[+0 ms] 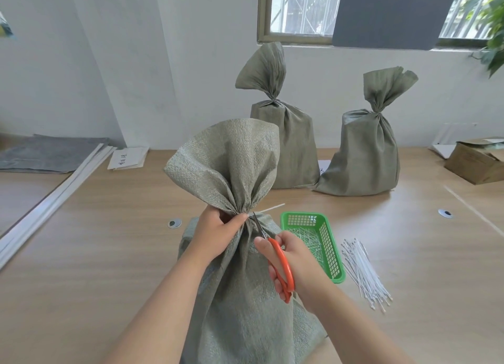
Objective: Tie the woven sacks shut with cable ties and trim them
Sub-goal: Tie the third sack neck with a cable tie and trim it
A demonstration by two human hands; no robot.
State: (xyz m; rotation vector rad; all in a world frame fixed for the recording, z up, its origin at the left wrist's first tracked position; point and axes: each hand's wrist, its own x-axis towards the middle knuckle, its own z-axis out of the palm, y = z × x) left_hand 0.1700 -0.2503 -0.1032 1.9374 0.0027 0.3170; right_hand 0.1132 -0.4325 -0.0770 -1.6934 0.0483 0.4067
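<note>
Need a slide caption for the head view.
Left hand grips the front sack at its neck; right hand sets orange scissors at the cable-tie tail.

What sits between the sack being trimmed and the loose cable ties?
The green basket, holding white tie offcuts, as the head view shows.

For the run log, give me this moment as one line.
step: trim | left hand: grips neck of sack | right hand: holds scissors, blades at cable tie tail

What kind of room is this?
Probably a packing workroom: tied woven sacks stand on a long wooden table, spare cable ties lie ready, and the left hand grips another sack while the right hand holds orange scissors.
</note>
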